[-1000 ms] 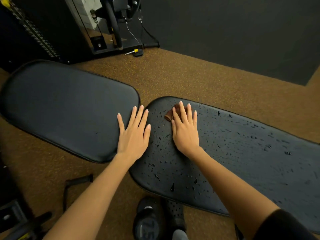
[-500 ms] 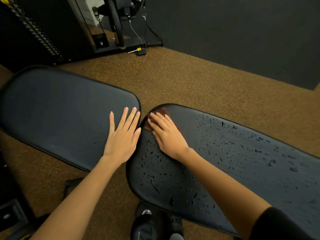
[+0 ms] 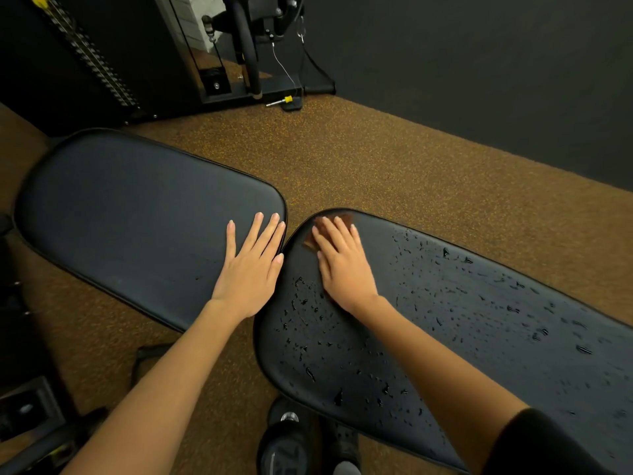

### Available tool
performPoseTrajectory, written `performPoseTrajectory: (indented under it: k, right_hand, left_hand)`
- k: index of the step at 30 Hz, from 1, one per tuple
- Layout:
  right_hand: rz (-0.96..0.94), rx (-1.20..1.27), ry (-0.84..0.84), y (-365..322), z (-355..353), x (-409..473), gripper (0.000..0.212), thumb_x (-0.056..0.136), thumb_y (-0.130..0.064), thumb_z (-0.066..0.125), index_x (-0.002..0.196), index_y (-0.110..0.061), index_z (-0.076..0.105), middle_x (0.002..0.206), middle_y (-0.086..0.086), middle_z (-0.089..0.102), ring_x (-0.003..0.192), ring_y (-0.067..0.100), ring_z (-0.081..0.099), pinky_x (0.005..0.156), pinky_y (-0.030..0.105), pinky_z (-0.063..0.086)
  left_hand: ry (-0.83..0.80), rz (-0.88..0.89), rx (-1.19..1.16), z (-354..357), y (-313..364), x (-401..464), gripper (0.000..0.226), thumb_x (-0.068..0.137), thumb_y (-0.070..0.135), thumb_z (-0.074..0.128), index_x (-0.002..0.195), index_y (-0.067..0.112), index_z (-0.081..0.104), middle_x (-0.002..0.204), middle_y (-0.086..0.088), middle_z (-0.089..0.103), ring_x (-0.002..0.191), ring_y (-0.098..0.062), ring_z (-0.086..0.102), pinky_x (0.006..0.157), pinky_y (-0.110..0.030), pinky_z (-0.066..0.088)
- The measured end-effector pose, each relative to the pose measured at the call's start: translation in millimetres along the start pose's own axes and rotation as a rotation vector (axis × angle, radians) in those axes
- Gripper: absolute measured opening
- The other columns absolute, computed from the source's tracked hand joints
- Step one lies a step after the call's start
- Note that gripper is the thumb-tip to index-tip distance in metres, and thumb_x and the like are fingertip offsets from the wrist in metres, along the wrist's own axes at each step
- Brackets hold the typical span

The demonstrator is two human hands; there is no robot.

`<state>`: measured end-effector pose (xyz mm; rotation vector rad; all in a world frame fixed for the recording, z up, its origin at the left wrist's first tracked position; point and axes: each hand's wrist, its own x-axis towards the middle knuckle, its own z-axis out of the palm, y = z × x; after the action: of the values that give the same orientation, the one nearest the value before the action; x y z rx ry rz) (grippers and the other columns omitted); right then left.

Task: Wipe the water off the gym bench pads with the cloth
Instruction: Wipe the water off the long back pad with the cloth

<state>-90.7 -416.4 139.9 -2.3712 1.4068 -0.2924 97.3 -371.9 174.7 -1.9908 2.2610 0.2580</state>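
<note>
1. Right hand lies flat, fingers straight and together, pressing a brown cloth onto the right bench pad; only the cloth's far corner and a left edge show past the fingertips, at the pad's rounded far-left end
2. Left hand rests palm down, fingers straight and slightly spread, on the near-right end of the left bench pad; it holds nothing and appears to brace the body
3. Step in hand, by judgement: wiping the right pad, with the cloth at its narrow end. The patch just around the cloth looks dry
4. Water droplets lie thick below the right wrist and run along the pad to the right edge of view; the left pad shows almost none, so the task looks roughly half done
5. Next move calls for flat, overlapping strokes drawn toward the body and then rightward along the pad, with steady pressure so the small cloth does not slip out from under the palm
6. Both pads are smooth black upholstery, set just apart at their rounded ends
7. Speckled brown rubber floor lies beneath; a cable machine with a weight stack stands at far left, a yellow-headed pin at its base, against a dark wall
</note>
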Motion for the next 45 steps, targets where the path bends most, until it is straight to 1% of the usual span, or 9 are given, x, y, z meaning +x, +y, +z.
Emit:
performPoseTrajectory:
  k: [10,18,24,30,33,35,38,41,45]
  right_hand:
    - [-0.315,0.142,-0.113,14,-9,-28,0.029,0.094,-0.005,0.054,0.120,-0.011,0.064,0.132,0.008,0.057,0.123,0.025,0.044,0.099,0.036,0.034]
    - [0.211,0.434,0.218,-33,9,13,0.026,0.088,0.001,0.055,0.107,-0.008,0.069,0.117,0.009,0.061,0.112,0.026,0.051,0.098,0.038,0.034]
    - [0.184,0.655,0.012,-40,-9,-3,0.035,0.090,0.007,0.047,0.118,-0.004,0.064,0.119,0.009,0.062,0.112,0.020,0.054,0.101,0.036,0.041]
    - [0.450,1.097,0.056,-32,-49,0,0.047,0.098,-0.005,0.041,0.141,-0.023,0.037,0.132,0.000,0.058,0.099,-0.006,0.058,0.079,0.005,0.042]
    - [0.427,0.844,0.222,-14,-55,5,0.037,0.098,-0.013,0.036,0.132,-0.017,0.049,0.116,-0.003,0.062,0.082,0.000,0.057,0.092,0.030,0.043]
    - [0.337,0.547,0.157,6,-52,8,0.040,0.096,-0.002,0.037,0.132,-0.008,0.052,0.112,0.004,0.061,0.116,0.028,0.056,0.117,0.048,0.022]
    - [0.164,0.128,-0.030,30,-41,4,0.045,0.097,0.002,0.040,0.141,-0.005,0.046,0.150,0.013,0.042,0.148,0.029,0.019,0.121,0.049,-0.003]
    - [0.069,0.047,-0.044,39,-37,-2,0.045,0.100,-0.004,0.041,0.144,-0.006,0.043,0.155,0.011,0.035,0.149,0.026,0.019,0.121,0.048,-0.003]
    - [0.070,0.013,-0.031,44,-36,-4,0.042,0.102,-0.011,0.040,0.144,-0.010,0.045,0.154,0.005,0.038,0.148,0.022,0.022,0.119,0.050,-0.011]
  left_hand:
    - [-0.050,-0.034,-0.105,-10,5,-4,0.069,0.090,0.045,-0.007,0.152,0.016,0.006,0.160,0.000,0.000,0.147,-0.020,-0.008,0.116,-0.052,-0.008]
    - [0.021,-0.049,-0.193,-9,16,-12,0.053,0.103,0.025,0.028,0.151,0.011,0.013,0.160,-0.007,0.007,0.148,-0.022,-0.003,0.119,-0.049,-0.001]
    - [0.058,-0.024,-0.690,-11,42,-13,0.051,0.102,0.014,0.036,0.150,0.010,0.021,0.157,-0.004,0.020,0.145,-0.013,0.016,0.115,-0.018,0.011]
    - [0.028,-0.167,-0.901,-18,77,9,0.059,0.101,0.021,0.038,0.152,0.015,0.010,0.160,-0.006,0.006,0.147,-0.017,0.005,0.114,-0.022,0.007]
    - [-0.067,-0.215,-0.605,-8,93,7,0.072,0.098,0.046,0.033,0.152,0.018,-0.004,0.159,-0.006,-0.015,0.145,-0.025,-0.016,0.118,-0.039,-0.004]
    - [-0.046,-0.184,-0.473,0,97,6,0.075,0.097,0.050,0.033,0.151,0.018,-0.008,0.158,-0.008,-0.019,0.144,-0.026,-0.020,0.118,-0.043,-0.006]
    - [-0.061,-0.090,-0.401,10,96,13,0.068,0.099,0.041,0.038,0.152,0.019,0.002,0.160,-0.010,-0.009,0.146,-0.025,-0.015,0.120,-0.044,0.001]
    - [-0.049,-0.063,-0.458,15,95,19,0.057,0.100,0.030,0.043,0.150,0.014,0.021,0.159,-0.013,0.004,0.147,-0.026,-0.007,0.119,-0.043,0.015]
    - [-0.015,-0.043,-0.339,16,95,16,0.063,0.096,-0.003,0.041,0.151,0.008,0.012,0.159,-0.013,0.001,0.147,-0.026,-0.009,0.118,-0.038,0.022]
